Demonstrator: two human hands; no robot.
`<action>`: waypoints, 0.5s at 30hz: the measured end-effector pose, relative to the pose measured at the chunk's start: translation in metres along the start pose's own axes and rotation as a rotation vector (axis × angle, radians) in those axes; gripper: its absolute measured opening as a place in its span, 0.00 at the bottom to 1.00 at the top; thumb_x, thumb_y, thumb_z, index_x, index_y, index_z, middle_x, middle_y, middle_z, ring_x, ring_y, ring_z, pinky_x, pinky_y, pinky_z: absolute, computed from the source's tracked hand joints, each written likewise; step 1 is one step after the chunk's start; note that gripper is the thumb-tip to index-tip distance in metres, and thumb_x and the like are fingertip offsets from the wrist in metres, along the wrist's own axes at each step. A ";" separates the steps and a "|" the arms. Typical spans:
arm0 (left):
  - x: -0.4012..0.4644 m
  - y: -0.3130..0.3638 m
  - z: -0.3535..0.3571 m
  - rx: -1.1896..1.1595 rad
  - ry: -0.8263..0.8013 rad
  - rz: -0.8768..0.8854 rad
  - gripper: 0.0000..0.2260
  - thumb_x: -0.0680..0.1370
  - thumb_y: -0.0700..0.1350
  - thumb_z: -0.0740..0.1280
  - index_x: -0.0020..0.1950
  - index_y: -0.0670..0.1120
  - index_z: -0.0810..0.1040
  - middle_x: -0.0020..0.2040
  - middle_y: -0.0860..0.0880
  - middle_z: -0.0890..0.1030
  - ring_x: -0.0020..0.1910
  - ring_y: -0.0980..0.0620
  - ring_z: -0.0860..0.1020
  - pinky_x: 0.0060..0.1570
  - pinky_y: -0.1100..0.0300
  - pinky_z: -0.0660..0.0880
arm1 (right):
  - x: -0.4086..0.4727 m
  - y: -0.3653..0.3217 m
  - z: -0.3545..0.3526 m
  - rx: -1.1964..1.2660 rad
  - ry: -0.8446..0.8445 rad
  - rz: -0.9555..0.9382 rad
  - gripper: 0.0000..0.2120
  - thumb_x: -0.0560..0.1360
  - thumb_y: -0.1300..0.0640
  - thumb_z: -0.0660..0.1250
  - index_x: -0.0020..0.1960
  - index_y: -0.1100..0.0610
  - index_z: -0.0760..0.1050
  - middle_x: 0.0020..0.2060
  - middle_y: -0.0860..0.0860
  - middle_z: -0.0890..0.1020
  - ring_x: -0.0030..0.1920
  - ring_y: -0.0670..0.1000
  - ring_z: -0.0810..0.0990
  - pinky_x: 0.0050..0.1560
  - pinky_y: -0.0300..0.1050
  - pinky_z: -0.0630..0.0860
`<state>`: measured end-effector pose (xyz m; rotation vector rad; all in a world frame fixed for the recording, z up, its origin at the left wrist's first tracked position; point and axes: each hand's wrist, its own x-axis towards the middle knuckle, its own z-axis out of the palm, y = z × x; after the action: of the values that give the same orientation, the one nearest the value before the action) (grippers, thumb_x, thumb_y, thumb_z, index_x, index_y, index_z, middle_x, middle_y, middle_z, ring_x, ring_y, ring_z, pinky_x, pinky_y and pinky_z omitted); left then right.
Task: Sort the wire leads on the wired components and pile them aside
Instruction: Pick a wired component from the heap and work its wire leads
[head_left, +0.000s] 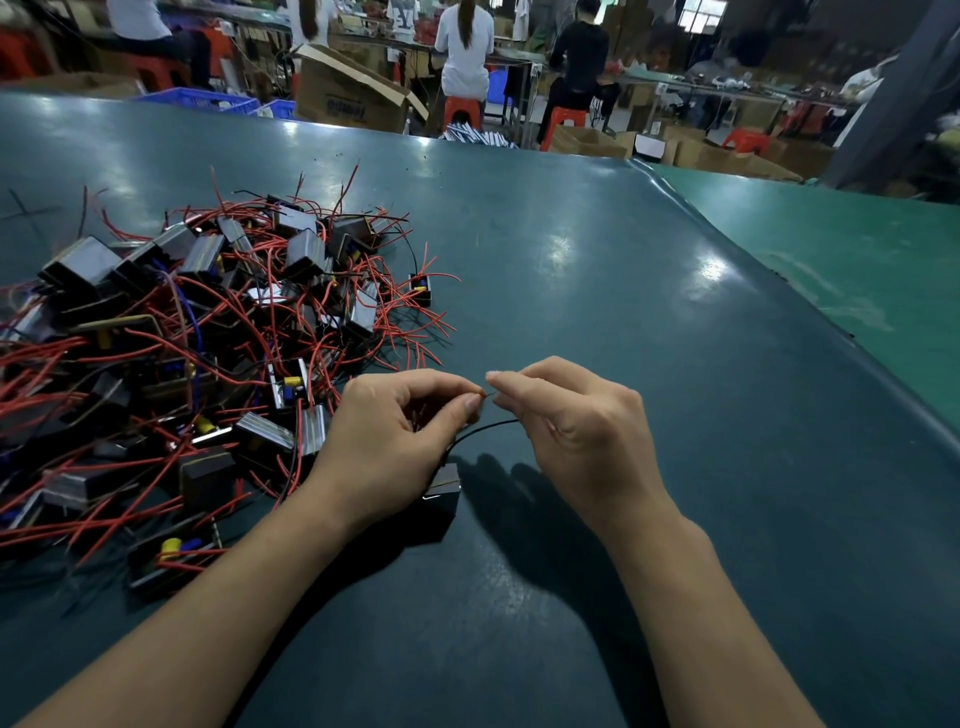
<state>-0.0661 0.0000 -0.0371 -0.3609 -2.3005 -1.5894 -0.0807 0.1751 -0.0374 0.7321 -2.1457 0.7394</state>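
Observation:
A tangled heap of wired components (208, 332), small black blocks with red, black and blue leads, covers the left of the dark green table (597, 291). One black component (444, 491) lies under my left wrist near the table's middle. My left hand (395, 431) pinches a red lead (484, 396) of it between thumb and forefinger. My right hand (576, 431) pinches the same lead's tip from the right. A black lead (483, 430) arcs from the component toward my right hand.
A lighter green table (841, 244) adjoins on the right. Beyond the far edge stand cardboard boxes (348, 93), blue crates (197, 98), red stools and several seated people with their backs turned.

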 end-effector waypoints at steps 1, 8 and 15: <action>0.000 0.000 0.000 0.000 0.002 0.001 0.03 0.75 0.39 0.72 0.45 0.46 0.86 0.36 0.54 0.85 0.33 0.64 0.79 0.37 0.72 0.73 | 0.000 -0.001 0.000 -0.008 0.016 -0.008 0.05 0.74 0.63 0.73 0.48 0.57 0.85 0.38 0.52 0.83 0.32 0.57 0.80 0.28 0.50 0.76; -0.001 0.003 -0.001 0.012 -0.004 0.005 0.03 0.75 0.39 0.72 0.44 0.46 0.86 0.36 0.54 0.85 0.34 0.61 0.80 0.38 0.70 0.74 | 0.000 0.003 -0.003 0.036 -0.050 -0.003 0.04 0.74 0.63 0.73 0.46 0.56 0.85 0.38 0.51 0.84 0.33 0.56 0.81 0.30 0.50 0.77; 0.000 0.002 -0.001 -0.001 -0.002 0.019 0.03 0.75 0.40 0.72 0.45 0.46 0.86 0.36 0.54 0.85 0.35 0.61 0.80 0.39 0.71 0.74 | 0.002 0.001 -0.003 0.027 0.039 -0.036 0.05 0.74 0.62 0.72 0.49 0.58 0.85 0.39 0.51 0.83 0.32 0.52 0.78 0.28 0.48 0.75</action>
<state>-0.0650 0.0002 -0.0350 -0.3837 -2.2911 -1.5821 -0.0807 0.1775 -0.0345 0.7627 -2.0855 0.7585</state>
